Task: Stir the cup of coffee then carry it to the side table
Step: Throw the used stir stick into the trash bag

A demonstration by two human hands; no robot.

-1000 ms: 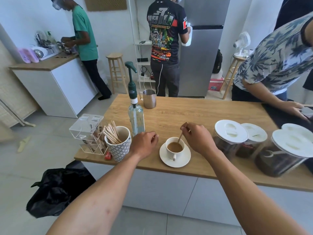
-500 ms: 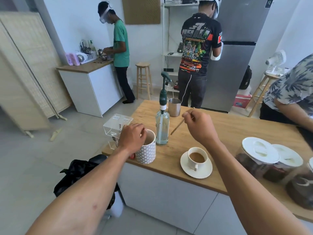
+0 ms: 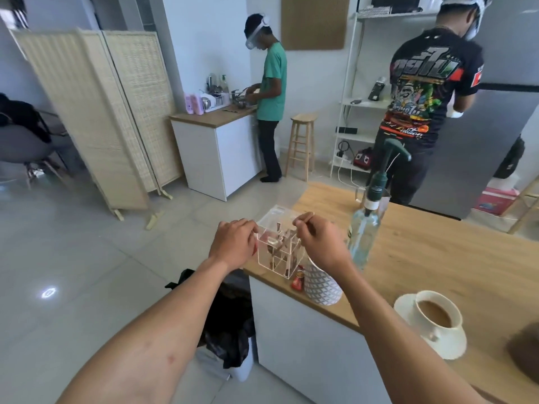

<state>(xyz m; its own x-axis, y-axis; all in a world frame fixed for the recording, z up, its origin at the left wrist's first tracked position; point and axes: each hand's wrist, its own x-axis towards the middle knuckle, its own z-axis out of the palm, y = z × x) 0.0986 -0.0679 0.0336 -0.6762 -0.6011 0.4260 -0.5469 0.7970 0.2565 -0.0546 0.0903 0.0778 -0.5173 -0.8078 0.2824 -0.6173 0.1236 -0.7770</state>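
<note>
Both hands are held clenched over the clear box. The coffee cup is seen well right of it on the surface, nearer the right hand than the left hand.

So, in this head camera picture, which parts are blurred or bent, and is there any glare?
Head view: the folding screen and shelf unit lean and bow from the wide-angle lens; the left edge is smeared, and the pump bottle looks soft; a small bright glare spot sits on the glossy floor; both hands, left hand and right hand, are fairly sharp.
</note>
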